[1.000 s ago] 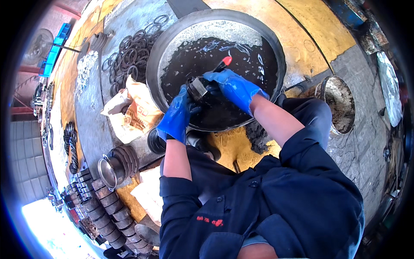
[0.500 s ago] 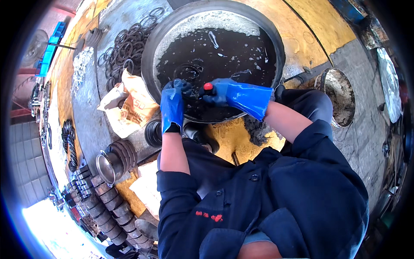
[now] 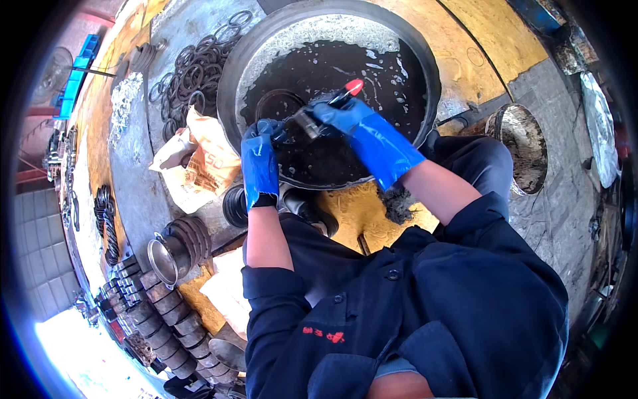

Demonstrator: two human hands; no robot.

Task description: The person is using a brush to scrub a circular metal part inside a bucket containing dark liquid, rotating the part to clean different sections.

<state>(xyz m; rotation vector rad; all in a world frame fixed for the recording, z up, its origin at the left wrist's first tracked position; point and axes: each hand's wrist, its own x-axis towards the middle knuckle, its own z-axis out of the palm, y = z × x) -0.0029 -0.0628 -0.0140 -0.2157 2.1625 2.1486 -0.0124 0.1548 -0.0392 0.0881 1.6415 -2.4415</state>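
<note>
Over a wide round metal basin (image 3: 229, 73), both my hands wear blue rubber gloves. My left hand (image 3: 261, 139), at the basin's near left, is closed around the near edge of a dark ring (image 3: 278, 91). To its right, my right hand (image 3: 344, 116) grips a brush (image 3: 307, 124) with a red-tipped handle (image 3: 354, 86). The blocky brush head is blurred and points toward the ring near my left fingers; I cannot tell whether they touch. Dark liquid (image 3: 379, 136) fills the basin, with pale foam (image 3: 332, 30) along its far side.
A heap of dark rings (image 3: 193, 76) lies left of the basin, with a crumpled paper bag (image 3: 214, 159) nearer me. A dirty bucket (image 3: 522, 153) stands at right. Stacked metal cylinders (image 3: 156, 316) and a metal strainer-like ring (image 3: 161, 259) are at lower left.
My right hand has swung up, and the brush handle now tilts away to the upper right with its head showing. The ring stands out more clearly above the liquid beside my left hand.
</note>
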